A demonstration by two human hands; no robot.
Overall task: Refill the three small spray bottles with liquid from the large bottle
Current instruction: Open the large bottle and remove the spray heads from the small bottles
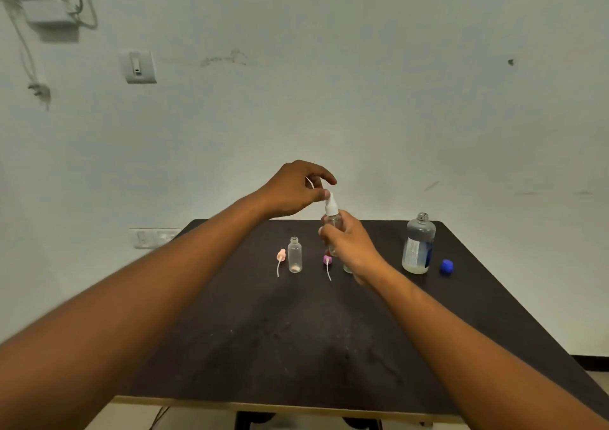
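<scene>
Clear small bottle [333, 228] was held in the right hand [354, 248]; left hand [296, 189] pinched its white sprayer [330, 206].

Dark brown table [461, 314] with pale front edge, clear large bottle [419, 243] bearing white-and-blue label near right edge, blue cap [446, 268], peach spray head [280, 255], purple spray head [327, 260], white spray head [331, 206], clear small bottle [294, 254]

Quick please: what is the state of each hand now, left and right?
Left hand: fingers pinch the white spray top of the held bottle.
Right hand: grips the small spray bottle, held above the table.
</scene>
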